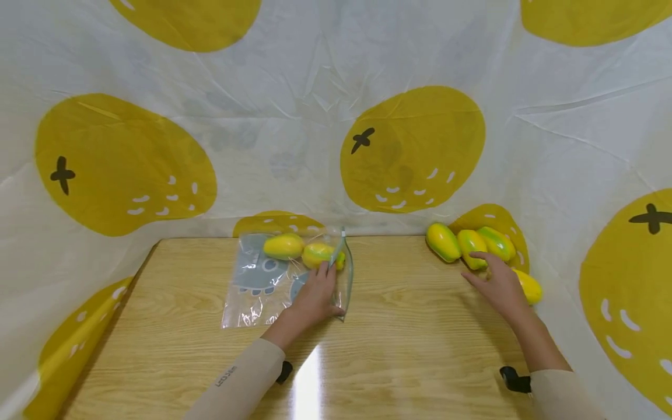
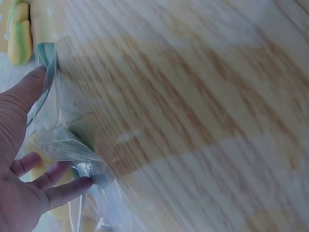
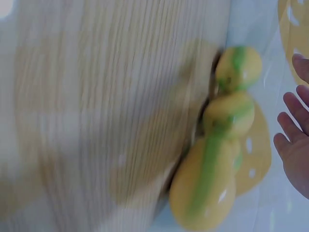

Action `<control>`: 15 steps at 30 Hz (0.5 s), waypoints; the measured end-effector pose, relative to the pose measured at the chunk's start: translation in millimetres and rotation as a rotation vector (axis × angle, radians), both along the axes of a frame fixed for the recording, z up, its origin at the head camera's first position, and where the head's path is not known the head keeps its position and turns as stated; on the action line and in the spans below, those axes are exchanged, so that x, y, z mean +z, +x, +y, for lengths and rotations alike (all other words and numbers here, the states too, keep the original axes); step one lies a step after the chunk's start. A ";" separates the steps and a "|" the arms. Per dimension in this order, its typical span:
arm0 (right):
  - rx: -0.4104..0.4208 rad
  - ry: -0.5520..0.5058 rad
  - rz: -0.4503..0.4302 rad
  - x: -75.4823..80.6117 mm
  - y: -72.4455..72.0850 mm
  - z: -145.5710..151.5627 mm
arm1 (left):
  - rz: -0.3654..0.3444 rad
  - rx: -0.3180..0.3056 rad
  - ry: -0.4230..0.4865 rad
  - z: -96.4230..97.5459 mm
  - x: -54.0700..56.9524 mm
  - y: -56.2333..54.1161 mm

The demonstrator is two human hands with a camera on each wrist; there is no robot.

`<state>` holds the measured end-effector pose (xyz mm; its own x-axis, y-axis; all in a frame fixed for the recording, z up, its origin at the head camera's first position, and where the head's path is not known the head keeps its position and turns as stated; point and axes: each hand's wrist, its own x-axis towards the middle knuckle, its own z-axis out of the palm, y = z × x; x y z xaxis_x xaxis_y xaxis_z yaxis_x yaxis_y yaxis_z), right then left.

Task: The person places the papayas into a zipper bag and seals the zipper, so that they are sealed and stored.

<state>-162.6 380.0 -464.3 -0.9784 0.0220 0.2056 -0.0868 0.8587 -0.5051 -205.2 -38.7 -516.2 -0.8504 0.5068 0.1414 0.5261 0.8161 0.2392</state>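
Observation:
A clear zip bag (image 1: 257, 312) with a grey-blue cartoon print lies on the left of the table. Inside it are two yellow-green fruits, one at the left (image 1: 283, 247) and one near the mouth (image 1: 315, 255). My left hand (image 1: 314, 297) touches the bag's mouth; in the left wrist view its thumb and fingers are spread apart against the plastic. On the right, my right hand (image 1: 501, 287) hovers with thumb and fingers apart, holding nothing. Beside it are several loose yellow-green fruits, among them one at the left (image 1: 443, 242) and one partly behind the hand (image 1: 529, 287).
The wooden table (image 1: 399, 338) meets a white curtain (image 1: 294, 157) printed with yellow fruit shapes along its back and sides. The loose fruits sit at the back right corner, close to the curtain.

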 end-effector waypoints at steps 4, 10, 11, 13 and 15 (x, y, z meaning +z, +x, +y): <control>-0.051 0.006 -0.012 2.8 9.3 24.5 | -0.008 -0.022 -0.002 0.1 0.1 1.1; -0.097 -0.015 -0.061 -1.1 18.0 53.4 | -0.012 -0.049 0.014 -0.7 0.0 2.3; -0.099 -0.012 -0.071 -2.3 18.8 56.7 | -0.013 -0.054 0.016 -0.8 -0.1 2.5; -0.097 -0.003 -0.091 -4.6 20.2 62.7 | -0.018 -0.060 0.022 -0.9 -0.5 2.6; -0.096 0.005 -0.109 -6.7 21.0 67.2 | -0.024 -0.063 0.022 -0.7 -0.8 2.8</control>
